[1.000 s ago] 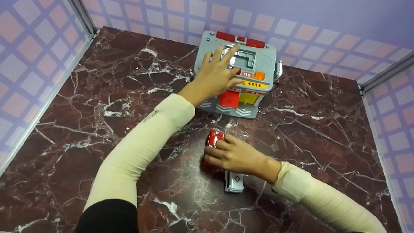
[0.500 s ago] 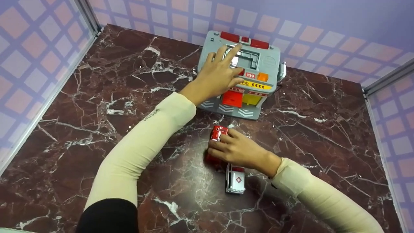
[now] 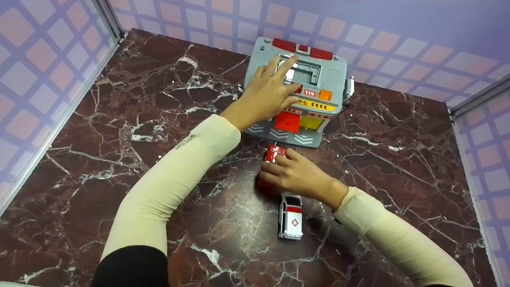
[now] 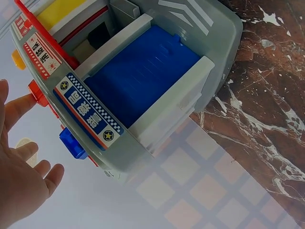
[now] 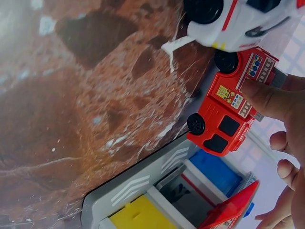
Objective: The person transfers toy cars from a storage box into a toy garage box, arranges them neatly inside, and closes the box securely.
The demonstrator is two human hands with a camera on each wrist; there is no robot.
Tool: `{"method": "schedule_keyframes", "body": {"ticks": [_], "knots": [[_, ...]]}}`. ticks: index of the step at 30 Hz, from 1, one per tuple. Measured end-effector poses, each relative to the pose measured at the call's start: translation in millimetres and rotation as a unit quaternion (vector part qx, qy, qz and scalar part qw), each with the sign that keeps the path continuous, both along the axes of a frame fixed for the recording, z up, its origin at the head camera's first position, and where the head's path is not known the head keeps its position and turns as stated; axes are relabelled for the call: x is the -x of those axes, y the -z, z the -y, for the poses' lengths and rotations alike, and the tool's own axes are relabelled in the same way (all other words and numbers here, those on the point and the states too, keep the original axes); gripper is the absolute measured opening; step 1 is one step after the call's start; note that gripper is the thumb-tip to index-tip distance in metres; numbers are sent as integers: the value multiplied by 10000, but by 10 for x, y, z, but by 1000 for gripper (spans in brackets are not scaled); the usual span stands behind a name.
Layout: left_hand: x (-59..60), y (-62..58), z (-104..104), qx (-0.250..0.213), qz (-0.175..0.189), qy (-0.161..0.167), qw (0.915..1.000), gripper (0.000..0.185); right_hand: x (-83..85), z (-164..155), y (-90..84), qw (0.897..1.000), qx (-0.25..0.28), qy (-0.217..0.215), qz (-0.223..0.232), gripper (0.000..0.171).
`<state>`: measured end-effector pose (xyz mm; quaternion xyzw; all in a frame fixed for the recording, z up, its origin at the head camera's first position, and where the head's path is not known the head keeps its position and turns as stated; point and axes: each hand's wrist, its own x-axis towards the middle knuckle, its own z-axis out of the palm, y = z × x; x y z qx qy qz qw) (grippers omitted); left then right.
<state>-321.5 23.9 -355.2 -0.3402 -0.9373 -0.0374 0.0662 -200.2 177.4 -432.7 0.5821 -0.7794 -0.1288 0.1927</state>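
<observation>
My right hand grips a red toy fire truck by its sides, thumb on the near flank. The truck's front end is just short of the ramp of a grey toy rescue station. On the station's roof my left hand lies with its fingers spread. One fingertip touches a red button in the left wrist view. The red garage door is swung up, showing the bay behind it. Both the yellow door and the blue door are down. Behind the truck stands a white toy ambulance.
The station stands on a dark red marbled tabletop near the back wall panel. A side panel rises at the left and another at the right. A blue button sits beside the red one.
My right hand has pushed the fire truck forward to the station's ramp, uncovering more of the ambulance. My left hand has kept its place on the roof. The view has shifted slightly.
</observation>
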Motion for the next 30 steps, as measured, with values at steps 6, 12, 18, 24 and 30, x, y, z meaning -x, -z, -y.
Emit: {"method": "schedule_keyframes", "body": {"ticks": [6,12,18,24,30], "knots": [[8,16,7,-23,-112,53,9999,51,93,-25,32,9998,76,97,-137,27],[8,13,18,-5,-65,37,10000,51,163,-40,25,9997,-37,214,-119,29],[6,11,13,68,-29,10,10000,52,227,-53,30,9996,12,263,-60,29],[2,9,19,121,46,-27,9999,52,274,-68,36,9994,27,348,-66,30],[0,19,19,2,-8,-10,10000,50,330,-88,66,9989,255,376,-89,29]]}}
